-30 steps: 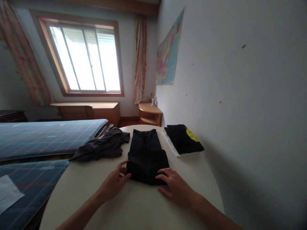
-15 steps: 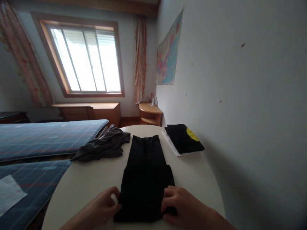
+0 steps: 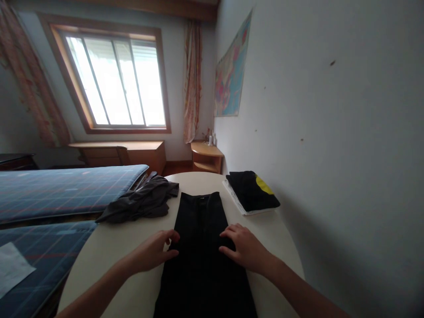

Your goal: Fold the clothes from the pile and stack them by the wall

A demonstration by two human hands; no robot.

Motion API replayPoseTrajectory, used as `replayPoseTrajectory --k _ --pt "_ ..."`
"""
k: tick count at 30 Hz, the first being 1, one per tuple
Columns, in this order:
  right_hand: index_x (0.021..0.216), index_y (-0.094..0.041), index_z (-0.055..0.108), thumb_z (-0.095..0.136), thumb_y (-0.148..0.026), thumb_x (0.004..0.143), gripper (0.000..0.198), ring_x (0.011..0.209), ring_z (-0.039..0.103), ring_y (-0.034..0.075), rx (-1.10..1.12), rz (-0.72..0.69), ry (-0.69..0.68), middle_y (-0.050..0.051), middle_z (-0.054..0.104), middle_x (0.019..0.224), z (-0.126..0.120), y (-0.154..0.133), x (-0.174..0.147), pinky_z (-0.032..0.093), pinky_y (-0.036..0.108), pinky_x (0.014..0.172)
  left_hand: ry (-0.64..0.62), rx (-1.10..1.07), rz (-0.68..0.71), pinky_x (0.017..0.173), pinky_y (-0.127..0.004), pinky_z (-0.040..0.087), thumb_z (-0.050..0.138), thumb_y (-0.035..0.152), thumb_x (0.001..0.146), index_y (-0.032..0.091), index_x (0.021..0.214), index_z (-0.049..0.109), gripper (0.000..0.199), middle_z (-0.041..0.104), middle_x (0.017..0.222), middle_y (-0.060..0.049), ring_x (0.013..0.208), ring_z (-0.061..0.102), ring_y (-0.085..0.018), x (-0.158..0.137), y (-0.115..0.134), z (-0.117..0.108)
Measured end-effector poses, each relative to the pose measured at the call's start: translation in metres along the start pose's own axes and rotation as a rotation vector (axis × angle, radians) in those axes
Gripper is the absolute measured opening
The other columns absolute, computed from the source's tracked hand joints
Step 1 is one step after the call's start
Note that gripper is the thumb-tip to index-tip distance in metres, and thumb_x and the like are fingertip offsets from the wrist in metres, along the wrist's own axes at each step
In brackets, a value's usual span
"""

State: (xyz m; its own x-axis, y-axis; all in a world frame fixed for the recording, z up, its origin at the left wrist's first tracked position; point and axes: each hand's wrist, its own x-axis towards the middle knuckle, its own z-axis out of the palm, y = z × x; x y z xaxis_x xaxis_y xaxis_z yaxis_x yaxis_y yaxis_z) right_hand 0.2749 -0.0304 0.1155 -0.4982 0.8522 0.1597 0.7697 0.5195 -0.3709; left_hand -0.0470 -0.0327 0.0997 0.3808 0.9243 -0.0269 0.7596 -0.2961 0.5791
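A pair of black trousers [image 3: 202, 282] lies lengthwise on a round white table [image 3: 102, 260], its waistband at the far end and its near end running out of the bottom of the view. At its left edge is my left hand [image 3: 154, 249], thumb and fingers apart over the cloth. Opposite it, my right hand [image 3: 247, 247] rests at the right edge, fingers spread with the thumb apart. Dark cloth shows in the gap of each hand, and neither visibly pinches it.
A crumpled dark grey garment [image 3: 142, 201] lies at the table's far left. Folded black clothing with a yellow patch [image 3: 253, 192] sits at the far right, white cloth beneath it. Blue plaid mattresses [image 3: 66, 190] stand on the left; a wall [image 3: 347, 185] is close on the right.
Both hands have moved forward, away from me, and let go of the cloth. The trousers' folded-over near part now lies opened out toward me, and the waistband sits slightly nearer.
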Motion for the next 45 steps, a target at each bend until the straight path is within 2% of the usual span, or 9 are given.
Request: replayPoseTrajectory --k 10,16,20,24,28,33,38,42,45 --pt "0.09 -0.021 0.068 0.08 -0.039 0.072 0.029 0.084 0.061 0.02 0.038 -0.036 -0.25 0.002 0.068 0.091 0.008 -0.003 0.001 0.044 0.029 0.075 -0.205 0.188 -0.042 0.073 -0.031 0.045 0.07 0.03 0.069 0.023 0.103 0.067 0.035 0.069 0.093 -0.004 0.086 0.063 -0.025 -0.004 0.035 0.005" --pt "0.106 -0.027 0.061 0.076 -0.021 0.071 0.038 0.078 0.059 0.015 0.228 -0.02 -0.392 -0.003 0.067 0.095 -0.003 -0.022 -0.012 0.039 0.023 0.065 -0.24 0.163 -0.046 0.073 -0.03 0.043 0.072 0.026 0.066 0.023 0.1 0.064 0.034 0.066 0.101 -0.003 0.089 0.062 -0.023 -0.02 0.049 0.008" --pt "0.116 -0.03 0.058 0.074 -0.024 0.074 0.045 0.091 0.062 0.019 0.237 0.028 -0.346 0.0 0.067 0.104 -0.005 -0.033 -0.012 0.043 0.026 0.077 -0.236 0.119 -0.06 0.068 -0.028 0.041 0.069 0.029 0.07 0.025 0.105 0.059 0.037 0.067 0.093 0.0 0.084 0.062 -0.022 -0.019 0.05 0.016" --pt "0.121 -0.028 0.06 0.067 -0.027 0.082 0.04 0.094 0.065 0.02 0.234 0.121 -0.288 0.003 0.069 0.105 -0.003 -0.032 -0.01 0.045 0.029 0.081 -0.206 0.08 -0.005 0.078 -0.029 0.042 0.061 0.02 0.075 0.025 0.106 0.055 0.033 0.066 0.1 0.0 0.092 0.061 -0.021 -0.02 0.048 0.02" --pt "0.116 -0.028 0.063 0.061 -0.026 0.087 0.03 0.097 0.065 0.019 0.279 0.049 -0.213 0.002 0.07 0.106 -0.012 -0.026 -0.005 0.046 0.029 0.084 -0.156 0.008 0.074 0.083 -0.03 0.043 0.058 0.018 0.079 0.026 0.107 0.055 0.029 0.066 0.102 0.001 0.094 0.06 -0.019 -0.015 0.052 0.005" --pt "0.119 -0.026 0.062 0.061 -0.029 0.089 0.03 0.092 0.065 0.018 0.228 -0.046 -0.082 0.002 0.069 0.104 -0.045 -0.015 0.03 0.046 0.029 0.082 -0.053 -0.088 0.223 0.089 -0.03 0.045 0.056 0.021 0.084 0.023 0.106 0.059 0.023 0.068 0.105 -0.001 0.097 0.062 -0.018 0.02 0.062 -0.041" --pt "0.12 -0.023 0.062 0.061 -0.03 0.09 0.03 0.09 0.065 0.018 0.153 -0.135 0.053 0.004 0.071 0.104 -0.073 0.006 0.093 0.046 0.029 0.081 0.135 0.1 0.264 0.088 -0.031 0.047 0.058 0.023 0.085 0.023 0.108 0.062 0.024 0.071 0.103 -0.002 0.095 0.064 -0.02 0.075 0.06 -0.08" --pt "0.119 -0.023 0.062 0.061 -0.024 0.09 0.029 0.091 0.067 0.018 0.023 -0.156 0.109 0.004 0.073 0.106 -0.076 0.021 0.141 0.046 0.031 0.085 0.263 0.299 0.216 0.088 -0.033 0.048 0.058 0.023 0.085 0.024 0.111 0.063 0.026 0.072 0.102 -0.002 0.094 0.065 -0.022 0.116 0.043 -0.092" --pt "0.118 -0.025 0.064 0.061 -0.022 0.09 0.028 0.096 0.067 0.021 -0.104 -0.108 0.134 0.003 0.073 0.106 -0.061 0.031 0.167 0.044 0.034 0.091 0.311 0.359 0.164 0.089 -0.034 0.048 0.058 0.022 0.086 0.025 0.113 0.062 0.028 0.073 0.099 -0.002 0.094 0.067 -0.023 0.141 0.026 -0.083"
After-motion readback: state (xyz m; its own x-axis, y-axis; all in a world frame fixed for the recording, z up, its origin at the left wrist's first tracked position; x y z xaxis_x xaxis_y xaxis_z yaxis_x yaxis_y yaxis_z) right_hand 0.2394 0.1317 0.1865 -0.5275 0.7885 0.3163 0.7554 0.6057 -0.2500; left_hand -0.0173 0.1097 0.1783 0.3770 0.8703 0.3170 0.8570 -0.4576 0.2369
